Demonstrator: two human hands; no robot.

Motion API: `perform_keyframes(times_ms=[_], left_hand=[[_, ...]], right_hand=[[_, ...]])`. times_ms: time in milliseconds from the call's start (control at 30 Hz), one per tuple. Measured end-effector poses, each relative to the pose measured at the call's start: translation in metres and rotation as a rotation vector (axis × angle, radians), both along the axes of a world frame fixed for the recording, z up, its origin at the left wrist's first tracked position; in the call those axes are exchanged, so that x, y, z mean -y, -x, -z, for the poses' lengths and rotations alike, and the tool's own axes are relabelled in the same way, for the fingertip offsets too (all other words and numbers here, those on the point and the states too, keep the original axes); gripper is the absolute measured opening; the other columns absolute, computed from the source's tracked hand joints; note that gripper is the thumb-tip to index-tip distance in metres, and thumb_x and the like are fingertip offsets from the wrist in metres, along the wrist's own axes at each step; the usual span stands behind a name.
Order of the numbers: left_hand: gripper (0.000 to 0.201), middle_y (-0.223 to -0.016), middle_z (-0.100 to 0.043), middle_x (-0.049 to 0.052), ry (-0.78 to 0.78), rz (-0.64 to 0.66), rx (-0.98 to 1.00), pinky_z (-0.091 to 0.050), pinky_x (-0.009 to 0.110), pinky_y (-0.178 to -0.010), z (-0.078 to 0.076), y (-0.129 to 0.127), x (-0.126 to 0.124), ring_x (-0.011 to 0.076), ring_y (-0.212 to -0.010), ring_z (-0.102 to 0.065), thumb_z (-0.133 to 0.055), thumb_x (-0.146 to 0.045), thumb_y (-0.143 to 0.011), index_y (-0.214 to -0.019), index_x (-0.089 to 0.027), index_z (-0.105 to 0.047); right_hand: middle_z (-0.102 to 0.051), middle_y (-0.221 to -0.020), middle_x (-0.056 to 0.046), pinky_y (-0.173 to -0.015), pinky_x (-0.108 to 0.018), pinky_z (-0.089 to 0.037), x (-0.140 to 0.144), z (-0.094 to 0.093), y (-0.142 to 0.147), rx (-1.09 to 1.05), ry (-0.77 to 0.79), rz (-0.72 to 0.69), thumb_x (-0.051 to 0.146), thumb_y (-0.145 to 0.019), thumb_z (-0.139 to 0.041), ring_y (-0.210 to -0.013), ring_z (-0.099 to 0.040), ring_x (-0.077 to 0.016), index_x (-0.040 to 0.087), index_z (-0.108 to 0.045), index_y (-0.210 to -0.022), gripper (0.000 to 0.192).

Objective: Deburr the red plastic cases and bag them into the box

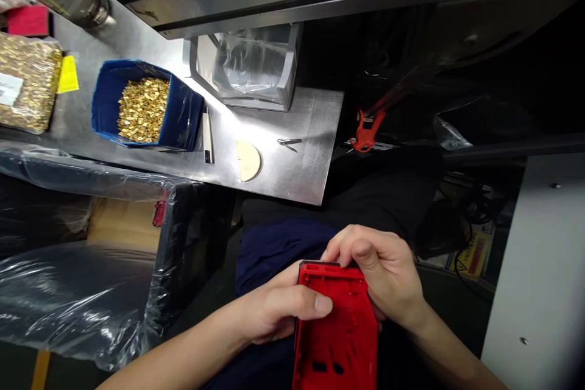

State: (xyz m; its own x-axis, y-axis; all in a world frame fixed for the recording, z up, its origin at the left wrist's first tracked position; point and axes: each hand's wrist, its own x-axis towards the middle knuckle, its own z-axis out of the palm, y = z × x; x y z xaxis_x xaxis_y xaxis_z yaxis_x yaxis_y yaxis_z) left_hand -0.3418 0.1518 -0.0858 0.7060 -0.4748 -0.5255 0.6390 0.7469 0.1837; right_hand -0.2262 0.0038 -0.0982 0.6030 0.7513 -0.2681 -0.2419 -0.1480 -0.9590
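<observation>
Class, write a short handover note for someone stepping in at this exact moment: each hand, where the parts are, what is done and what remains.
Left hand: grips the red housing from its left side, thumb across the inner face.
Right hand: fingers curled over the housing's top edge.
Housing: held over the lap, open side up; inside looks bare.
Blue bin of brass pieces, tweezers and a pale disc sit on the metal bench, untouched.
Done: housing picked up. Left: nothing fitted inside yet, as far as visible.
</observation>
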Motion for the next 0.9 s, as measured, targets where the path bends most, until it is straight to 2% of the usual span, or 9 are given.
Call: perform_keyframes(times_ms=[200,367,433,500,567,633,700,833,900], left_hand=[[0.048,-0.097,-0.077,0.017,-0.017,-0.006,-0.038,-0.055,0.036,-0.083,-0.002,-0.002,0.0,0.0293,-0.086,-0.072,-0.072,-0.04,-0.07,-0.106,-0.008,-0.077],[0.044,-0.092,-0.077,0.014,-0.01,-0.023,-0.075,-0.054,0.031,-0.074,-0.001,-0.002,0.0,0.0243,-0.077,-0.069,-0.074,-0.037,-0.069,-0.103,-0.009,-0.077],[0.044,-0.093,-0.077,0.014,-0.007,-0.022,-0.072,-0.055,0.032,-0.075,-0.001,-0.001,0.0,0.0257,-0.079,-0.071,-0.074,-0.037,-0.07,-0.104,-0.009,-0.077],[0.048,-0.101,-0.078,0.017,0.007,-0.023,-0.051,-0.057,0.038,-0.084,-0.001,0.0,0.0,0.0306,-0.088,-0.073,-0.071,-0.036,-0.073,-0.112,-0.008,-0.075],[0.056,-0.113,-0.076,0.02,0.039,-0.035,-0.027,-0.056,0.046,-0.094,-0.001,0.001,0.0,0.0359,-0.101,-0.074,-0.069,-0.035,-0.077,-0.127,-0.009,-0.07],[0.062,-0.119,-0.075,0.022,0.067,-0.045,-0.009,-0.054,0.051,-0.099,-0.001,0.001,0.0,0.0384,-0.109,-0.072,-0.067,-0.033,-0.078,-0.136,-0.011,-0.064],[0.06,-0.119,-0.075,0.023,0.065,-0.041,-0.006,-0.055,0.049,-0.098,0.0,0.001,0.001,0.0385,-0.109,-0.072,-0.067,-0.034,-0.078,-0.133,-0.009,-0.066],[0.052,-0.112,-0.077,0.022,0.01,-0.025,-0.048,-0.058,0.042,-0.089,0.001,0.001,0.001,0.0369,-0.102,-0.074,-0.07,-0.037,-0.074,-0.115,-0.007,-0.075],[0.053,-0.114,-0.077,0.022,0.013,-0.015,-0.048,-0.057,0.043,-0.092,0.001,0.001,0.001,0.0369,-0.102,-0.075,-0.07,-0.038,-0.074,-0.118,-0.007,-0.074]], right_hand=[[-0.063,-0.068,0.0,-0.064,-0.03,-0.046,0.006,0.0,0.0,0.257,0.009,0.084,0.044,-0.104,-0.054,-0.063,-0.059,-0.0143,0.021,-0.061,-0.071,0.041],[-0.076,-0.085,-0.005,-0.071,-0.034,-0.054,0.008,-0.001,0.0,0.219,-0.039,-0.013,0.045,-0.106,-0.05,-0.077,-0.071,-0.02,0.022,-0.068,-0.08,0.039],[-0.077,-0.084,-0.006,-0.069,-0.035,-0.054,0.009,0.0,0.001,0.248,-0.07,-0.011,0.041,-0.105,-0.052,-0.076,-0.072,-0.0208,0.022,-0.069,-0.08,0.036],[-0.071,-0.071,-0.004,-0.062,-0.034,-0.049,0.01,0.001,0.003,0.333,-0.035,0.11,0.035,-0.104,-0.055,-0.064,-0.066,-0.0187,0.022,-0.066,-0.073,0.035],[-0.058,-0.058,0.0,-0.056,-0.033,-0.041,0.011,0.001,0.005,0.412,0.035,0.265,0.03,-0.103,-0.055,-0.053,-0.054,-0.0158,0.022,-0.057,-0.065,0.039],[-0.049,-0.054,0.001,-0.054,-0.032,-0.037,0.012,0.001,0.007,0.433,0.066,0.35,0.029,-0.103,-0.052,-0.05,-0.048,-0.0147,0.022,-0.051,-0.061,0.042],[-0.056,-0.059,-0.001,-0.057,-0.033,-0.042,0.013,0.001,0.007,0.394,0.058,0.317,0.03,-0.104,-0.049,-0.056,-0.055,-0.0164,0.022,-0.054,-0.064,0.041],[-0.075,-0.08,-0.006,-0.066,-0.036,-0.054,0.013,-0.001,0.007,0.262,0.025,0.136,0.038,-0.106,-0.047,-0.072,-0.07,-0.0215,0.022,-0.063,-0.073,0.04],[-0.073,-0.072,-0.006,-0.061,-0.036,-0.052,0.014,-0.001,0.008,0.284,0.035,0.198,0.037,-0.105,-0.048,-0.065,-0.068,-0.021,0.022,-0.063,-0.069,0.042]])
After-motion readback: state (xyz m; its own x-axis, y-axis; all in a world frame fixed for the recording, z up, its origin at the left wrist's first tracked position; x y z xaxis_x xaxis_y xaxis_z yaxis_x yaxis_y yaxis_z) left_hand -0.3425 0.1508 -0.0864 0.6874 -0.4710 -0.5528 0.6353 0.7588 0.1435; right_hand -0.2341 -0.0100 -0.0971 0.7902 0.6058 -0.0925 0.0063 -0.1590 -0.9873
